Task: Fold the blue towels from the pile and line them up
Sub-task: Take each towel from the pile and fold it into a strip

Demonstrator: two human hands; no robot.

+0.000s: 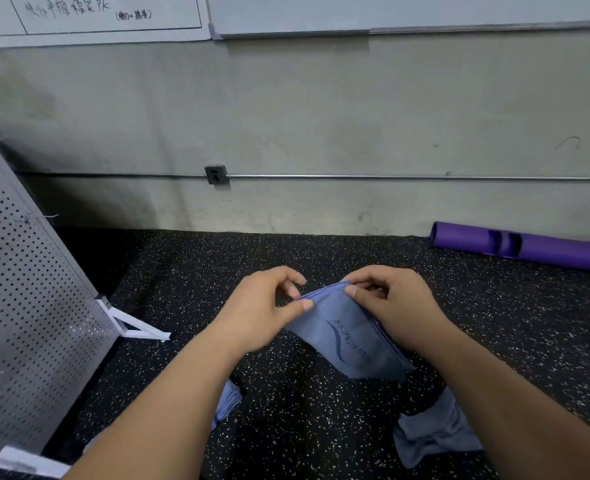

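A blue towel (pixel 349 337) with a dark printed logo hangs in the air above the speckled black floor, folded to a narrow shape. My left hand (pixel 262 306) pinches its upper left edge between thumb and fingers. My right hand (pixel 390 299) pinches the top right corner. A crumpled blue towel (pixel 432 434) lies on the floor at the lower right, partly under my right forearm. Folded blue towels (pixel 229 400) peek out beneath my left forearm; most of that stack is hidden.
A perforated metal panel (pixel 26 306) on a white foot leans at the left. A purple foam roller (pixel 529 247) lies against the concrete wall at the back right. A wall socket (pixel 216 174) sits on a conduit pipe.
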